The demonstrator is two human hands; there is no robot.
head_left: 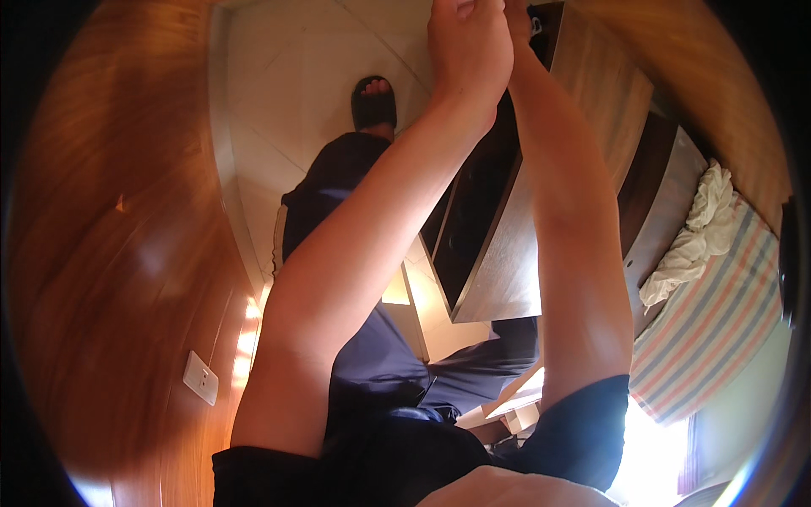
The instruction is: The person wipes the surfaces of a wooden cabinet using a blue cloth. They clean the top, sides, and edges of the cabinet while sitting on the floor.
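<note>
Both of my arms reach forward to the top edge of the view, where the hands meet. My left hand is closed, its fingers curled and partly cut off by the edge; whatever it may hold is hidden. Close behind it on the right, my right hand is mostly covered, and its fingers do not show. A small shiny metal part sits beside the right hand, at the dark end of a long wooden furniture panel. Under my forearms, dark open spaces show along that wooden piece.
A wooden wall with a white socket plate curves along the left. Pale floor tiles lie by my sandalled foot. On the right are a striped cloth and a crumpled cream cloth.
</note>
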